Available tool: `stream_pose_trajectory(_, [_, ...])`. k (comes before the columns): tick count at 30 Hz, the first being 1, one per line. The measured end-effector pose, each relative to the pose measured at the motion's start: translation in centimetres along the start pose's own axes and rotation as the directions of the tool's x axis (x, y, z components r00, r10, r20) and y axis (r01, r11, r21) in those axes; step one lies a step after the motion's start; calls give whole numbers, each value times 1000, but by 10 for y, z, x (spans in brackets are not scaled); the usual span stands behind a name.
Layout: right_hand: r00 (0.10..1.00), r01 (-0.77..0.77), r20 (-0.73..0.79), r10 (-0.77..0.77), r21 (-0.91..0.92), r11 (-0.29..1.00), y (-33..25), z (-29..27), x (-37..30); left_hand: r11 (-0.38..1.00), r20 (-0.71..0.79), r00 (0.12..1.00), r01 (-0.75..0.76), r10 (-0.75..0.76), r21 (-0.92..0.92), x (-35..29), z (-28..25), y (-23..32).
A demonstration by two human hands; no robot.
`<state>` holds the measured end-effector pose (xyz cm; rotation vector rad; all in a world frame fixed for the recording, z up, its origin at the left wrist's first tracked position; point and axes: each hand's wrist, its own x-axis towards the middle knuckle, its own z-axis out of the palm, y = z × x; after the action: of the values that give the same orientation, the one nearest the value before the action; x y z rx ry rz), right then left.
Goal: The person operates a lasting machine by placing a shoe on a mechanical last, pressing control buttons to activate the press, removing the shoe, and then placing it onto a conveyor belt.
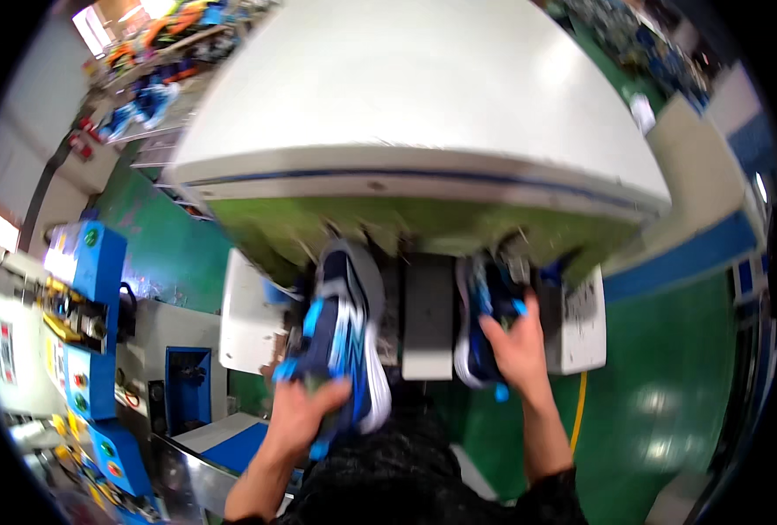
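My left hand (299, 413) is closed round the heel end of a navy, blue and white sneaker (346, 328), its toe pointing away from me under the front of a white machine (423, 96). In my right hand (520, 346) is a second sneaker (476, 328) of the same colours, its white sole edge turned left. The thumb lies across its upper, and the rest of the grip is partly hidden. This shoe's far end sits beneath the machine's green front strip (432, 219). Between the two shoes stands a grey block (428, 319).
Blue equipment with coloured buttons (99, 262) stands at the left. A rack at the far left carries several shoes (152, 101). A beige and blue machine (695, 201) is at the right, beside green floor (660, 394) with a yellow line (578, 411).
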<state>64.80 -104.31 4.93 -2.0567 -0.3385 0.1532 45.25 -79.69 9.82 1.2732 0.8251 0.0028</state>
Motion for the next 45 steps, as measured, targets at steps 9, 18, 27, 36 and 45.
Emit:
stream_pose_trajectory(9, [823,568,183,-538,-280,774,-13,-33,67,779,-32,804,-564,594,275,82,48,14])
stream_pose_trajectory(18, [833,58,552,-25,-42,997,-35,-62,129,846,-126,839,-510,529,155,-18,-4,-94])
stream_pose_trajectory(27, [570,706,268,-777,324,630,-159,205,-139,921,-453,811,-262,371,287,-114,-101,-190])
stream_pose_trajectory(36, [-511,409,800,-314,548,730,-230,343,-433,926,-706,-658,34,-263,-377,-303,-45,-533])
stream_pose_trajectory(45, [-948,319,319,-13,948,-10,-121,507,-869,697,-197,-874,-199,-444,-688,-340,70,-635])
